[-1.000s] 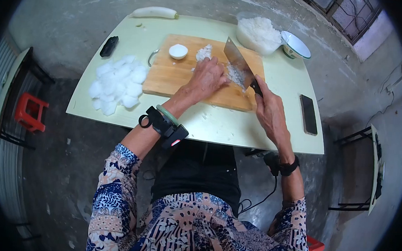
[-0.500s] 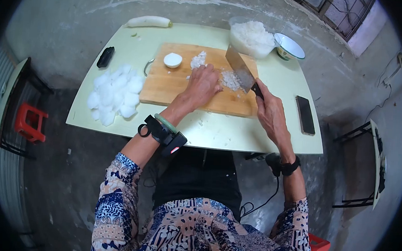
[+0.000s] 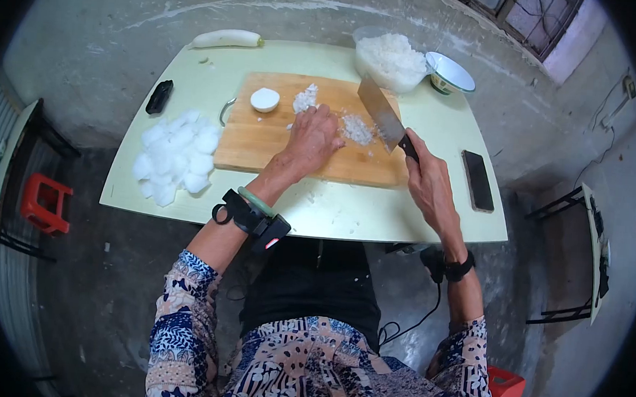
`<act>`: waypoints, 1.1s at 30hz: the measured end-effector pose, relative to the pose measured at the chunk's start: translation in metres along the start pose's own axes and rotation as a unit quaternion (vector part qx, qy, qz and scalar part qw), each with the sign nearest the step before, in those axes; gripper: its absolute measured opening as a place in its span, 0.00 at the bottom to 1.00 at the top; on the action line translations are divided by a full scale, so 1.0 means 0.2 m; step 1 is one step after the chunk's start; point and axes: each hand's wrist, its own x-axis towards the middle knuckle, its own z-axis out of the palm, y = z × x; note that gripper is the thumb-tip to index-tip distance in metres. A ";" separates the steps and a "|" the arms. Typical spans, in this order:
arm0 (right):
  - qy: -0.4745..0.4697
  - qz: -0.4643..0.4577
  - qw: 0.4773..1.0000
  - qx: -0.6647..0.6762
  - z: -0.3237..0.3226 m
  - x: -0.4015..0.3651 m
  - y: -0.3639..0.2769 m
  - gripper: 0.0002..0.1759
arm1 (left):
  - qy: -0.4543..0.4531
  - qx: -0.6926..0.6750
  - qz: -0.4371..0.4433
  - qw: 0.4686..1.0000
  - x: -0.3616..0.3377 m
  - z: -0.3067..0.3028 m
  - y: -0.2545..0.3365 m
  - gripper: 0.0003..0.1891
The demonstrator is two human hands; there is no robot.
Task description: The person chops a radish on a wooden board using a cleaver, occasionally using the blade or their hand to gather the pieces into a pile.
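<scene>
My right hand (image 3: 430, 182) is wrapped round the dark handle of a cleaver (image 3: 383, 114). Its broad blade stands over the right part of a wooden cutting board (image 3: 252, 147), beside a heap of finely chopped white radish (image 3: 357, 129). With fingers curled, my left hand (image 3: 313, 141) rests on the board just left of that heap; whatever lies under the fingertips is hidden. Another small pile of chopped radish (image 3: 306, 98) lies beyond its knuckles. A white radish end piece (image 3: 264, 100) sits at the board's left, cut face up.
Thin white radish slices (image 3: 178, 155) are heaped left of the board. A whole white radish (image 3: 227, 39) lies at the table's back edge. Back right stand a tub of shredded white food (image 3: 392, 62) and a bowl (image 3: 451, 73). A phone (image 3: 477, 180) lies at right, a black object (image 3: 159, 97) at left.
The view has shifted slightly, so the board and table sit a little further left and lower. Both hands keep nearly the same pose, the cleaver still in the right one.
</scene>
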 end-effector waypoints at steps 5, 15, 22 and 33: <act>0.039 -0.052 0.998 0.003 0.04 -0.01 0.01 0.28 | 0.025 0.003 0.021 0.999 -0.01 0.02 -0.01 0.13; 0.027 -0.054 0.998 0.019 0.04 -0.01 -0.01 0.30 | 0.030 0.007 0.021 0.999 0.00 0.02 -0.02 0.13; -0.030 -0.024 0.999 0.005 0.03 0.00 -0.03 0.30 | 0.023 0.007 0.013 1.000 0.00 0.02 -0.02 0.13; 0.033 -0.103 0.994 0.014 0.09 0.00 -0.04 0.30 | 0.039 -0.010 0.012 0.999 0.01 0.04 -0.03 0.11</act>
